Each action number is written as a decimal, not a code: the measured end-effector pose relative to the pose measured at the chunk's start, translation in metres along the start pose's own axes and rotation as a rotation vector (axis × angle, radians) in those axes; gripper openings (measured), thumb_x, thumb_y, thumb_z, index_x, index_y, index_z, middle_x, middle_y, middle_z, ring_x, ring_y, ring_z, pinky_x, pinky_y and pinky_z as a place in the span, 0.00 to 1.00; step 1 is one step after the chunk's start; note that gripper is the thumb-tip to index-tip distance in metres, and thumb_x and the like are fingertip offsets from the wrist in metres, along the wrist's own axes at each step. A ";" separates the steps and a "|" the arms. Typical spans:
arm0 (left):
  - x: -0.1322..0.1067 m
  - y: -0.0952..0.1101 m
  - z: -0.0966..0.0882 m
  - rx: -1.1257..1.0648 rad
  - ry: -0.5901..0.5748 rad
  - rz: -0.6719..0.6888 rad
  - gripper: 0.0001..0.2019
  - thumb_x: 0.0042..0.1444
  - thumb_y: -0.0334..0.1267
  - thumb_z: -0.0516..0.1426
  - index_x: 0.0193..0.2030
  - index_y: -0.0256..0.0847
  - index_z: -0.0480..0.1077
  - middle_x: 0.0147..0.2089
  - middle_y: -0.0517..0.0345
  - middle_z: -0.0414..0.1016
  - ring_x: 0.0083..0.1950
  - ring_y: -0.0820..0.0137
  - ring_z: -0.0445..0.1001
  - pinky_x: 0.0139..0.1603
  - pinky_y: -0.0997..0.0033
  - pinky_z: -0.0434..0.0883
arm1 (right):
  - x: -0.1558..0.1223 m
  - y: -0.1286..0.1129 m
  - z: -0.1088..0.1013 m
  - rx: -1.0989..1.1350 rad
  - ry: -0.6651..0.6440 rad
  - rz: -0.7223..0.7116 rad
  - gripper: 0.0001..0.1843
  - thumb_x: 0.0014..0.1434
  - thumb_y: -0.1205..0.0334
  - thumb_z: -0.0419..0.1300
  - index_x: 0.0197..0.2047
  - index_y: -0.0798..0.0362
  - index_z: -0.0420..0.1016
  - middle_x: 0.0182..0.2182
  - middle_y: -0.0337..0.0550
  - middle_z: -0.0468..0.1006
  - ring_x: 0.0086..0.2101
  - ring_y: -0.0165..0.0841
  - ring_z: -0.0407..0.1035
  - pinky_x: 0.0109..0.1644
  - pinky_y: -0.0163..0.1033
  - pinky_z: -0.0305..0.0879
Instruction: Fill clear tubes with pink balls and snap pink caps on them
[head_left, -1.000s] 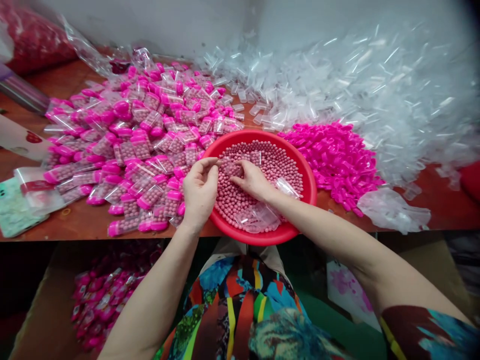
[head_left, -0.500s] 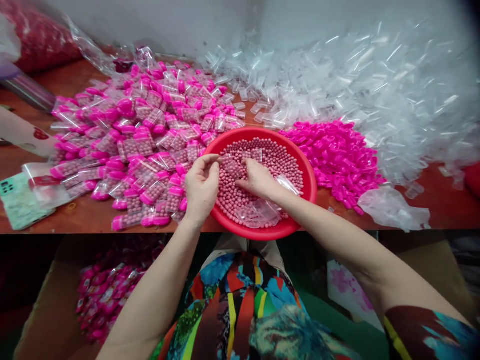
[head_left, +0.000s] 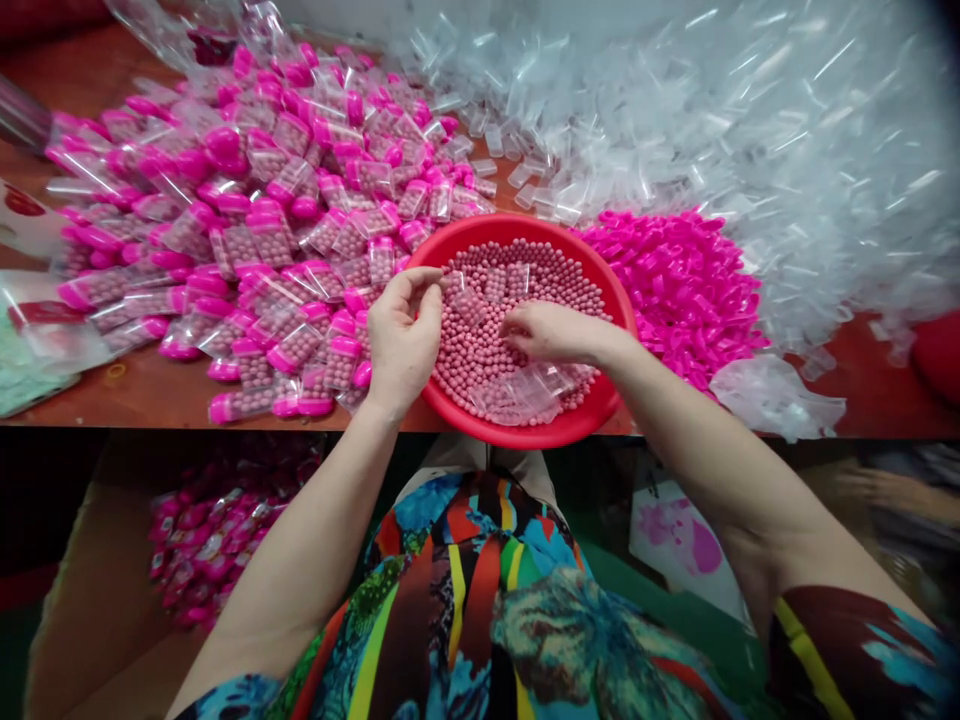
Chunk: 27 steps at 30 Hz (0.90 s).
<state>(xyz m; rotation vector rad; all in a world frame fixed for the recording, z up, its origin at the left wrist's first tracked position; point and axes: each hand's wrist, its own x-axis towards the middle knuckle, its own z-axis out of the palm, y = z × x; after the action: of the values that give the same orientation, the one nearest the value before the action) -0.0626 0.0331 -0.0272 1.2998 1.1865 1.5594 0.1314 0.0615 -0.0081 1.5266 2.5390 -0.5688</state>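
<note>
A red plastic basin [head_left: 517,432] holds a bed of small pink beads [head_left: 480,360]. Over its left rim, my left hand [head_left: 405,335] pinches the edge of a small clear plastic container [head_left: 466,298] with pink beads in it. My right hand [head_left: 551,330] is over the middle of the basin, its fingers curled together and pointing down at the beads; what they hold, if anything, is hidden. Another clear container [head_left: 517,280] lies on the beads behind the hands. Several more clear containers [head_left: 525,392] lie near the front of the basin.
Bead-filled containers with pink caps [head_left: 277,230] are heaped at the left. Loose pink caps [head_left: 675,290] lie right of the basin, beside a crumpled plastic bag [head_left: 776,395]. Clear containers [head_left: 712,130] form a large pile behind. A cardboard box [head_left: 90,560] stands under the table edge.
My right hand has drawn back to the right, away from the container at my left hand, with its fingers curling. My left hand keeps its pinch. The camera view has tilted down a little.
</note>
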 end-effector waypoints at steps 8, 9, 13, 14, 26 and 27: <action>0.000 -0.006 0.001 0.144 -0.046 0.062 0.07 0.62 0.31 0.56 0.43 0.41 0.74 0.43 0.56 0.80 0.45 0.69 0.79 0.50 0.69 0.74 | -0.042 0.005 -0.027 0.172 -0.164 -0.313 0.15 0.65 0.62 0.57 0.53 0.55 0.77 0.48 0.49 0.79 0.48 0.39 0.71 0.54 0.43 0.65; 0.000 -0.007 0.002 0.162 -0.051 0.068 0.07 0.62 0.31 0.55 0.43 0.41 0.74 0.43 0.56 0.80 0.45 0.69 0.78 0.49 0.69 0.74 | -0.043 -0.001 -0.024 0.152 -0.174 -0.309 0.16 0.65 0.57 0.58 0.51 0.55 0.77 0.45 0.50 0.79 0.47 0.40 0.71 0.52 0.44 0.64; -0.001 -0.006 0.002 0.190 -0.063 0.080 0.08 0.62 0.32 0.54 0.44 0.41 0.74 0.44 0.55 0.80 0.45 0.69 0.78 0.49 0.69 0.74 | -0.039 -0.020 -0.010 0.036 -0.195 -0.287 0.15 0.62 0.57 0.61 0.48 0.56 0.78 0.42 0.51 0.79 0.42 0.41 0.70 0.47 0.43 0.61; -0.001 -0.004 0.001 0.205 -0.075 0.082 0.09 0.63 0.32 0.54 0.45 0.40 0.74 0.44 0.54 0.80 0.44 0.69 0.78 0.48 0.69 0.74 | -0.037 -0.021 -0.007 0.019 -0.189 -0.280 0.14 0.61 0.59 0.61 0.47 0.57 0.78 0.43 0.52 0.78 0.41 0.41 0.69 0.45 0.43 0.61; -0.007 0.020 -0.001 0.870 -0.953 0.047 0.08 0.52 0.36 0.59 0.38 0.43 0.79 0.38 0.52 0.81 0.42 0.58 0.77 0.44 0.64 0.70 | -0.044 0.002 0.006 0.121 -0.034 -0.204 0.11 0.62 0.66 0.57 0.43 0.57 0.80 0.41 0.51 0.80 0.43 0.41 0.71 0.51 0.45 0.62; -0.005 0.020 0.000 0.804 -0.912 0.016 0.08 0.53 0.37 0.59 0.38 0.42 0.79 0.38 0.52 0.81 0.41 0.59 0.77 0.44 0.64 0.70 | -0.046 0.004 0.007 0.163 -0.003 -0.179 0.12 0.62 0.67 0.57 0.44 0.57 0.80 0.41 0.51 0.80 0.43 0.41 0.71 0.51 0.46 0.63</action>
<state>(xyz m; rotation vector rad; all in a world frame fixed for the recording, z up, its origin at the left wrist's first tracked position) -0.0619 0.0226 -0.0097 2.1830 1.1701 0.2910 0.1563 0.0228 -0.0022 1.3498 2.7033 -0.8185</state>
